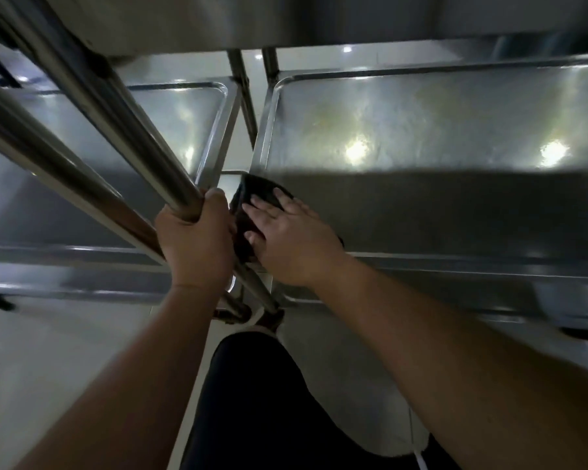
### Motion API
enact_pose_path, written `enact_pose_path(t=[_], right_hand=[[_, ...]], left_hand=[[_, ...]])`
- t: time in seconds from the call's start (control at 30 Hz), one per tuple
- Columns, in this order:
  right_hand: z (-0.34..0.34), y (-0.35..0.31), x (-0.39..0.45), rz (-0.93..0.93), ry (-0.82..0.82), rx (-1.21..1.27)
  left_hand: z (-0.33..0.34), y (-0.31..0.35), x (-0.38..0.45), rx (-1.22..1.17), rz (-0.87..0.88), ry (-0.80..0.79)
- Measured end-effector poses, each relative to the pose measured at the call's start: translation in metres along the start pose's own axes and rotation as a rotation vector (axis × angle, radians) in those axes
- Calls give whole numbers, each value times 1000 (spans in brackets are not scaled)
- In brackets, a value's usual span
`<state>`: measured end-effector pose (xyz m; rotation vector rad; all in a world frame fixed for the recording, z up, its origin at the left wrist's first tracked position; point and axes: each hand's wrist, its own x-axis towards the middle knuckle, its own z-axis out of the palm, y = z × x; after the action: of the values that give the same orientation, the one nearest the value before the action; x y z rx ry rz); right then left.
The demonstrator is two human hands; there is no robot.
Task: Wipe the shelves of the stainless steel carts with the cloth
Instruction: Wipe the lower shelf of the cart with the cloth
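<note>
Pale, glossy floor tiles (69, 351) are seen beneath two stainless steel carts parked side by side, their lower tray shelves lit by reflected ceiling lamps. A slanted, polished steel cart post (92, 106) is gripped by the left hand (197, 239), fingers wrapped fully round the tube, apparently so that the body is steadied while crouching low. A dark, crumpled cleaning cloth (251, 195) is pressed flat under the right hand (292, 239), whose fingers are spread and straight, at the near left corner of the right-hand rimmed stainless steel shelf (421, 130). Yellowish smears are visible farther back on that shelf, so most of its surface is judged not yet wiped. A dark-trousered knee (251, 401) is seen below.
</note>
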<state>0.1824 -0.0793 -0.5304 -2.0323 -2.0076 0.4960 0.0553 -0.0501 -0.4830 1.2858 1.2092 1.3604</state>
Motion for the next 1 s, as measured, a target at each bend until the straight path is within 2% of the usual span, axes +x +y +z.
enact_pose_path(t=[0.17, 0.33, 0.4, 0.47, 0.57, 0.7, 0.77, 0.83, 0.93, 1.0], right_hand=[[-30, 78, -58, 274, 126, -88], [-73, 182, -119, 701, 238, -103], [-80, 192, -121, 865, 265, -83], [-75, 175, -101, 955, 295, -63], [-57, 115, -46, 843, 315, -76], [-22, 26, 30, 478, 191, -88], [-15, 8, 47, 267, 101, -85], [-19, 17, 44, 128, 56, -87], [-34, 63, 25, 114, 108, -103], [-53, 108, 9, 282, 221, -94]], left_hand=[[0, 7, -3, 25, 0, 0], [4, 12, -6, 31, -13, 22], [6, 14, -6, 22, -10, 32], [7, 15, -7, 1, -9, 43], [8, 16, -8, 4, -5, 47], [8, 16, -7, 26, 3, 61], [9, 16, -7, 34, 11, 63], [9, 16, -7, 34, 24, 54], [9, 14, -7, 27, 24, 54], [9, 13, -7, 30, 25, 55]])
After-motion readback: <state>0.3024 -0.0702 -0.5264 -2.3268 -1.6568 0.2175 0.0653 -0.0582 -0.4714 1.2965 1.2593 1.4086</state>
